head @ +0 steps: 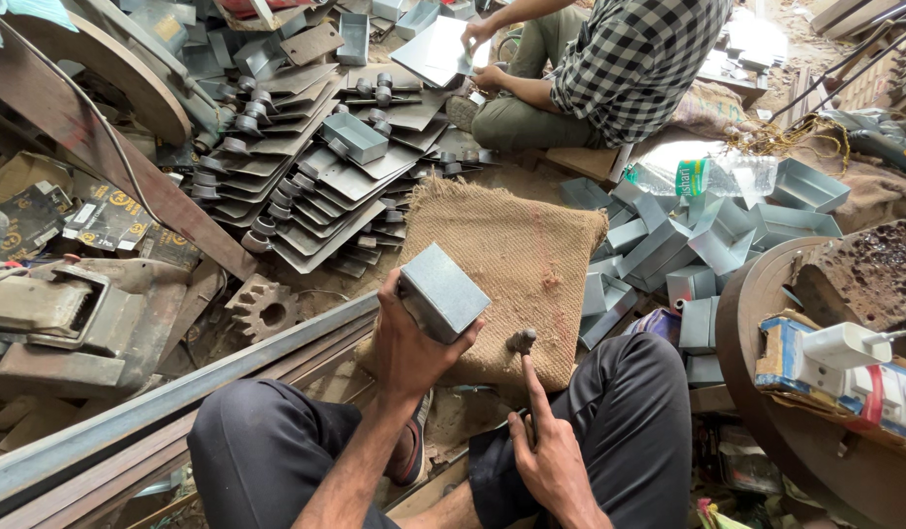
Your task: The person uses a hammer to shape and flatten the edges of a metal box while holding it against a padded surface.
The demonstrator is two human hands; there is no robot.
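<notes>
My left hand (406, 345) grips a small grey sheet-metal box (441, 291) and holds it tilted above a folded burlap sack (502, 245) on the ground. My right hand (545, 451) rests on my right knee, index finger stretched out toward a small dark metal hammer head or bolt (523, 340) lying at the sack's near edge. The rest of that tool is hidden by my hand and leg. I sit with both knees in dark trousers.
Stacks of flat grey metal plates with rollers (316, 167) lie to the far left. A heap of folded grey metal boxes (668, 245) sits right. Another person in a checked shirt (629, 59) sits beyond, holding a sheet. A steel rail (159, 402) runs lower left.
</notes>
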